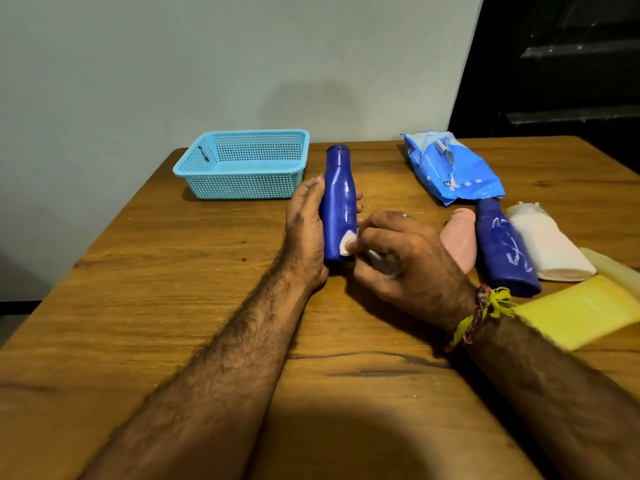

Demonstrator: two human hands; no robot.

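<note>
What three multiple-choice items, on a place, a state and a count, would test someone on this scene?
1. Where is the basket? A. on the floor B. beside the right elbow C. back left of the table
2. How is the held bottle, in the left hand? A. upright B. lying flat C. inside the basket
3. How many blue bottles show? A. one B. two C. four
1 C, it sits near the far left corner; 2 A, it stands on its base while the right hand rubs it with a wipe; 3 B, the held bottle and the lying bottle.
</note>
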